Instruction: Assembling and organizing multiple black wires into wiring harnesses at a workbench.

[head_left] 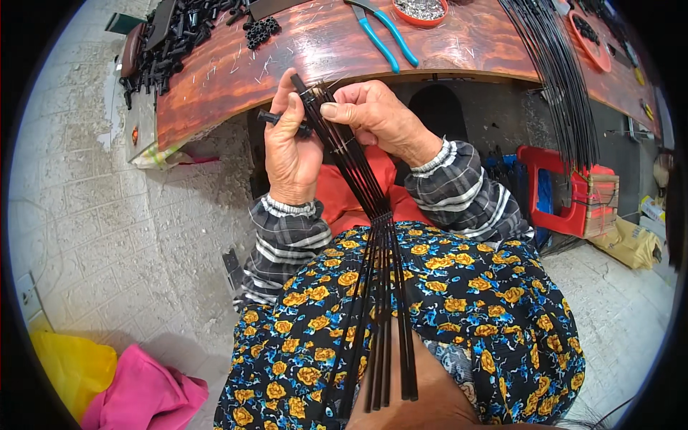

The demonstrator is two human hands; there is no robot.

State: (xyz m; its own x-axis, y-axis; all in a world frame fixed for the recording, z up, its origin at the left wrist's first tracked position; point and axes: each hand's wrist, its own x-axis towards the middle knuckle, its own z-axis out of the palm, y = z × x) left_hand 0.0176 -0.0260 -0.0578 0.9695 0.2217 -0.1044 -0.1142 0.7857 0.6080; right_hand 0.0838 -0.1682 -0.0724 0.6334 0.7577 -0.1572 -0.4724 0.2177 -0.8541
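A black umbrella frame (360,179), made of thin ribs gathered at a dark ring, slants across my lap with its rib ends spread toward the lower edge. My left hand (292,168) is closed around its upper end, thumb pressed against it. A short black tubular part (269,117) also sticks out of the left hand, beside the thumb. From the other side, my right hand (383,118) pinches at the ribs near the top, thumb and forefinger together. Whatever small piece lies between those fingertips is too hidden to make out.
Blue-handled pliers (379,37) and a red dish (428,24) of tiny metal bits rest on the wooden table (473,61). Black plastic parts (159,68) are heaped at the left. Long black rods (562,86) overhang the right edge, near a red stool (532,193).
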